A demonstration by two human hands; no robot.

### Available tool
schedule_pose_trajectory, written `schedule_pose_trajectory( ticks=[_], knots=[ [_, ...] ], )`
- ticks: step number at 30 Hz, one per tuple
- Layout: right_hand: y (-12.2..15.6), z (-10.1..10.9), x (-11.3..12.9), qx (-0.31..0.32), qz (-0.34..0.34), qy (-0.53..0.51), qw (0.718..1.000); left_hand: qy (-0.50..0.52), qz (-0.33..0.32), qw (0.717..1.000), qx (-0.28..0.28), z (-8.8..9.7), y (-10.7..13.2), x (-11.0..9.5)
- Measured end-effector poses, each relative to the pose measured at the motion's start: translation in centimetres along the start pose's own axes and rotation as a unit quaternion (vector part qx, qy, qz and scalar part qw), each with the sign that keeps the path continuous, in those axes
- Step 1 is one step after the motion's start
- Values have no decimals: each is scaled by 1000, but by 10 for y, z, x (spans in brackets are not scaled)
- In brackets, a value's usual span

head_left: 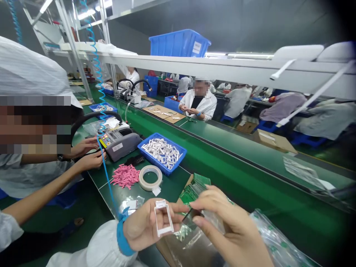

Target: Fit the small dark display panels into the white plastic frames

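Observation:
My left hand [144,224] is closed on a small white plastic frame [164,218], held upright near the bottom centre. A blue wrist strap [122,237] circles that wrist over a white sleeve. My right hand [230,226] pinches a small dark flat piece [191,218] just right of the frame, its edge close to the frame. Beneath both hands lie clear plastic bags [275,241] and a stack of green strips [194,189] on cardboard.
A tape roll [150,177], pink pieces [125,175] and a blue tray of white parts [162,152] sit ahead on the green bench. A co-worker's hands [89,154] work at a grey tape dispenser [122,142] on the left. A green conveyor [250,155] runs beyond; other workers sit across.

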State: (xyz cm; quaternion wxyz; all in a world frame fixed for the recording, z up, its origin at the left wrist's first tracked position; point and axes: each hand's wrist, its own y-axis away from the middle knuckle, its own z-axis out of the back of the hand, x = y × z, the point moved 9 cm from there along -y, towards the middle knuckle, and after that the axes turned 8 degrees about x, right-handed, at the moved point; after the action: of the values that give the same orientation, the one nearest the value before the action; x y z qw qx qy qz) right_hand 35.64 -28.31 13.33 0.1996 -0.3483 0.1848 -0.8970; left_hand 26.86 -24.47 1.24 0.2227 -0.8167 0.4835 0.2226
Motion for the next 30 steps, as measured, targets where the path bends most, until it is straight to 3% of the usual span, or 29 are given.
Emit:
schedule_pose_trajectory(
  ticks=[3, 6, 10, 15, 20, 22, 30],
  knots=[
    [1, -4, -2, 30, -2, -28, 999, 3, -3, 998, 61, -27, -4, -4],
    [1, -14, -2, 71, -1, -70, 995, 10, -5, 997, 81, -39, -3, -4],
    [-2, -21, 4, 87, 30, -122, 988, -18, -9, 997, 72, -39, 0, -3],
    [-1, -21, 8, 66, 44, -78, 994, -66, -13, 996, 51, -29, 2, -5],
    [4, -3, 10, -69, 31, 53, 996, -123, -72, 988, 51, -23, 7, -12],
    [6, -3, 14, -88, 42, 100, 990, -134, -88, 986, 41, -20, 11, -14],
    [2, -15, 10, -32, 30, 115, 992, -223, -121, 966, 39, -22, 16, -23]
  ],
)
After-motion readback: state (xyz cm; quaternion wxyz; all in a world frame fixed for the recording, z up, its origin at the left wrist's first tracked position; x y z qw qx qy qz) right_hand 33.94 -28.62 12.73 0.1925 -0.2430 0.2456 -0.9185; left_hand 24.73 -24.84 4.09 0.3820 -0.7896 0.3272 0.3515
